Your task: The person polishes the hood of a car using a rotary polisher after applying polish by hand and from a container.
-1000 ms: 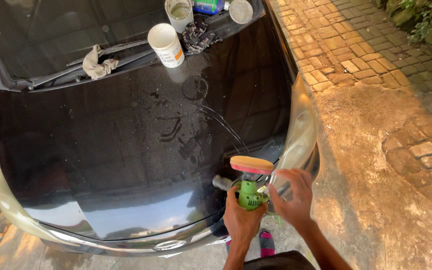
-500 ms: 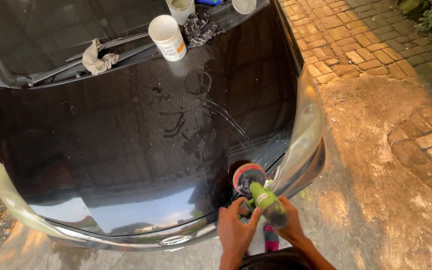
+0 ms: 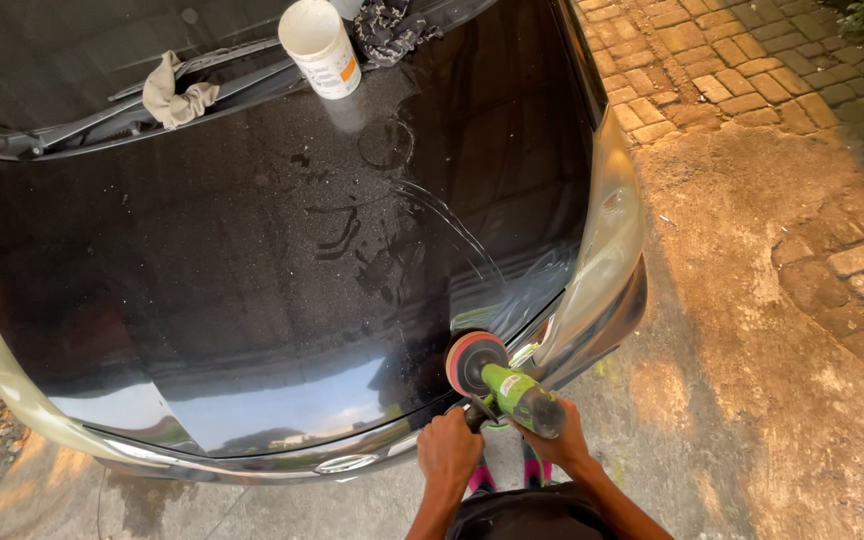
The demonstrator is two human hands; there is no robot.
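Here the green polisher [image 3: 512,390] points its pad up-left onto the hood [image 3: 252,260].

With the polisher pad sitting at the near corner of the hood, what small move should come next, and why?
Probably slide the polisher up and left along the hood. Both hands, left and right, grip it, its pad lies at the near corner, and streaks lie further in.

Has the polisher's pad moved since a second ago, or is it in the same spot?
Yes. The pad was lifted face-up above the hood's front edge; now it is turned down against the hood near the headlight corner.
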